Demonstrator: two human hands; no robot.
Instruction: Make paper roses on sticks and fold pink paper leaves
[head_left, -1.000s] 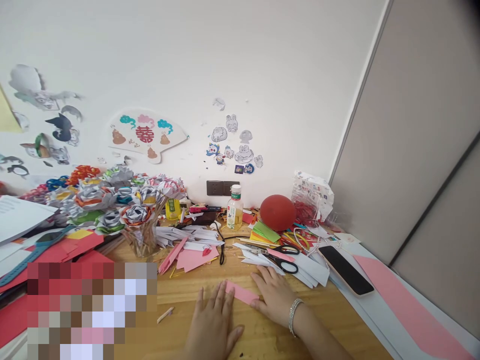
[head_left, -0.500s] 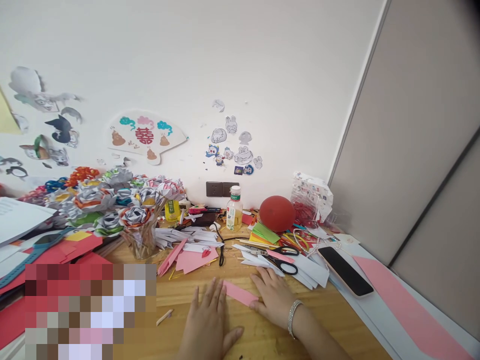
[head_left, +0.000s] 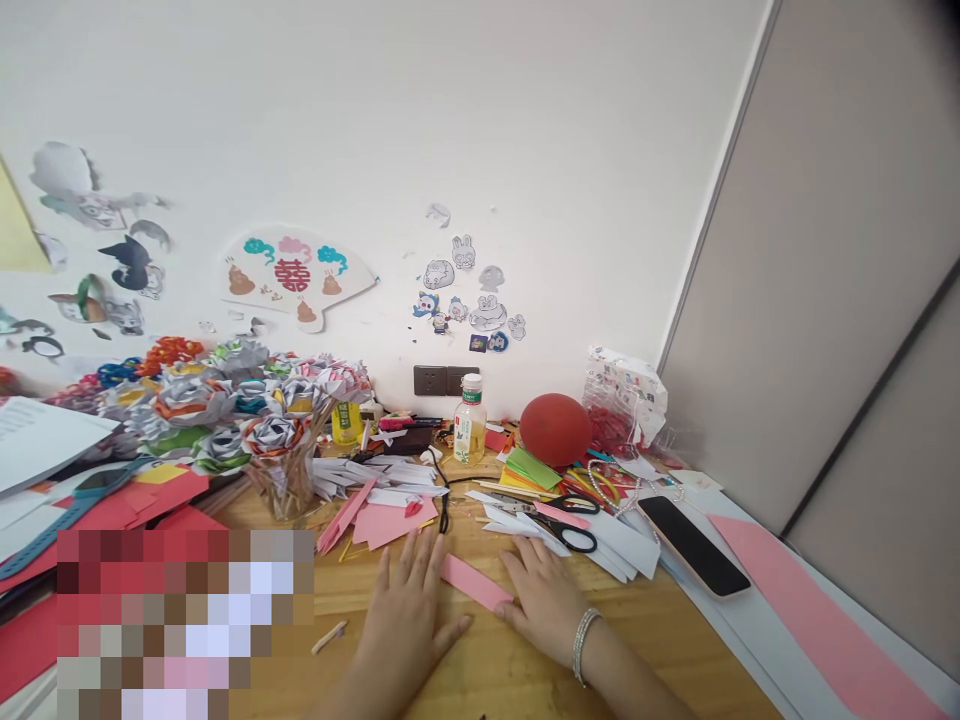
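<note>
Palms down, fingers spread: left hand (head_left: 409,615) and right hand (head_left: 546,600) press pink paper strip (head_left: 474,584) onto wooden table (head_left: 660,640). Scissors (head_left: 564,530) lie just beyond right hand.

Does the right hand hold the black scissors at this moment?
No, the black scissors lie on white paper scraps beyond the right hand, which presses flat on a pink paper strip.

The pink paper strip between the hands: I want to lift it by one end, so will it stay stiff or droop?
It would probably droop: the pink paper strip lies thin and flat on the wooden table. It looks light, so a nudge should slide it easily. It likely creases rather than breaks.
</note>
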